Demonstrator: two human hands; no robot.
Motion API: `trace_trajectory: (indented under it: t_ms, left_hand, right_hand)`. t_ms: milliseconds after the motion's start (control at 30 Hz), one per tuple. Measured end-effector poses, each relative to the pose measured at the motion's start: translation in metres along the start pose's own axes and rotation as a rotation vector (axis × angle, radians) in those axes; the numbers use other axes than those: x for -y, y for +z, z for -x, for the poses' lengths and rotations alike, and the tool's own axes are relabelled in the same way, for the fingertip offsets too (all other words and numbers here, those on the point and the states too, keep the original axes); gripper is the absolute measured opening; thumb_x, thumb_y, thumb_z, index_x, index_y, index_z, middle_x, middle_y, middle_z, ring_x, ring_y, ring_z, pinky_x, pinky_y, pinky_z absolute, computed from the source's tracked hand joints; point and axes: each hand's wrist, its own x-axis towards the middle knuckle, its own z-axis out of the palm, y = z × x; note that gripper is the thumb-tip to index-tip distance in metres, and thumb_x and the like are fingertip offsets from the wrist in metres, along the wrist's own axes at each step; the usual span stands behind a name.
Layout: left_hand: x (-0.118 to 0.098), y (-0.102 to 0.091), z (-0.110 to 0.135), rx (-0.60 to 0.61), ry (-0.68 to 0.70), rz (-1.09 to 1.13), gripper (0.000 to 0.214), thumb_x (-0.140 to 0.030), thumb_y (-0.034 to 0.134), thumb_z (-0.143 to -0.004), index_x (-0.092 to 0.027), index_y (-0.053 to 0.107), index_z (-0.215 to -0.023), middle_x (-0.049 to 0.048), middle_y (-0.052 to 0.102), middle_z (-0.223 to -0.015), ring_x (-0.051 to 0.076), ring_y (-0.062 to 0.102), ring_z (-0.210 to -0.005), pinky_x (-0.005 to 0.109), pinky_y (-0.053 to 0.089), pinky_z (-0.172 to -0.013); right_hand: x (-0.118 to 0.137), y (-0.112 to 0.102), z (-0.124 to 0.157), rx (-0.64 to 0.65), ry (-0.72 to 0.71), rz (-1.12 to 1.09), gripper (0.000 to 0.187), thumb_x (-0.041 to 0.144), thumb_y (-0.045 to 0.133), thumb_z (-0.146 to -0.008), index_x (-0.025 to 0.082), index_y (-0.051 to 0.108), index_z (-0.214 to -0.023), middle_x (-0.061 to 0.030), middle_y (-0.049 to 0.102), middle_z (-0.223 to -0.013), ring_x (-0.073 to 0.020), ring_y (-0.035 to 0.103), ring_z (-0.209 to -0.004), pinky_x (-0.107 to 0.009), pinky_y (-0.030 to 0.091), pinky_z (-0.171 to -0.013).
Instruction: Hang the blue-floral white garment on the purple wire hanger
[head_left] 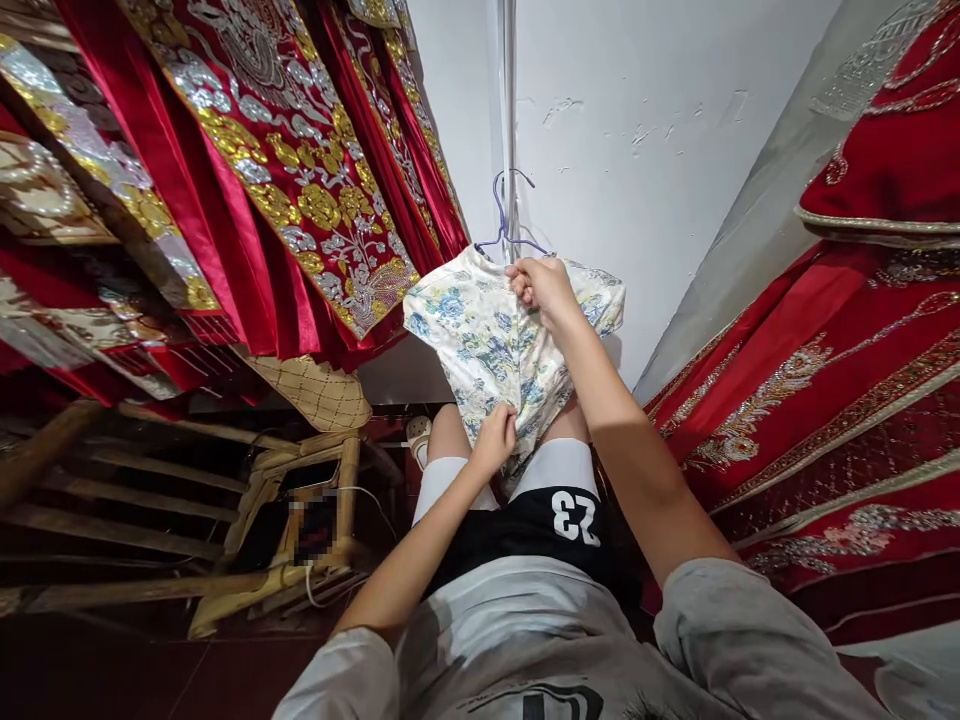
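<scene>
Wearer: light grey tee [517,615], black shorts [510,535].
White "23" [576,517] on shorts; white leg panels [559,465] just past it, knee side. Dark print [562,700] on tee, chest side of it. Short sleeves [750,625]; left hand [495,440], right hand [536,285] bare.

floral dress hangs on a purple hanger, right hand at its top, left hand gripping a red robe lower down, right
No: the head view shows the left hand gripping the lower part of that same floral dress instead. The rest holds: it hangs on a purple hanger, and the right hand is at its top.
</scene>
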Motion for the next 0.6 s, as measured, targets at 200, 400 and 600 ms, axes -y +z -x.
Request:
trace_trajectory:
  t_ms: [200, 400, 600]
  left_hand:
    - [-0.047, -0.078, -0.1, -0.321, 0.256, -0.067, 0.037, -0.042, 0.044, -0.105, -0.022, 0.051, -0.136, 0.0104, 0.065, -0.106, 0.021, 0.062, -0.091, 0.036, 0.049, -0.084]
    - [-0.094, -0.122, -0.182, -0.282, 0.407, -0.225, 0.022, -0.039, 0.056, -0.1, -0.02, 0.067, -0.1, 0.0089, 0.065, -0.097, 0.022, 0.061, -0.095, 0.036, 0.047, -0.085]
    - [-0.068, -0.155, -0.193, -0.567, 0.252, -0.018, 0.016, -0.027, 0.054, -0.102, -0.017, 0.06, -0.091, 0.0045, 0.064, -0.096, 0.018, 0.058, -0.099, 0.035, 0.043, -0.093]
  right_hand:
    - [0.001, -0.007, 0.02, 0.161, -0.049, 0.123, 0.028, 0.023, 0.058, -0.093, 0.017, 0.058, -0.066, 0.0037, 0.053, -0.044, -0.0055, 0.039, -0.036, -0.015, 0.031, -0.038]
    - [-0.014, -0.011, 0.007, 0.083, -0.184, 0.319, 0.03, 0.02, 0.053, -0.093, 0.017, 0.06, -0.064, 0.0049, 0.048, -0.043, -0.0092, 0.043, -0.04, -0.021, 0.035, -0.046]
    - [-0.065, -0.015, 0.021, 0.048, -0.088, 0.573, 0.029, 0.016, 0.055, -0.085, 0.017, 0.061, -0.057, 0.0036, 0.051, -0.046, -0.0118, 0.045, -0.045, -0.025, 0.035, -0.051]
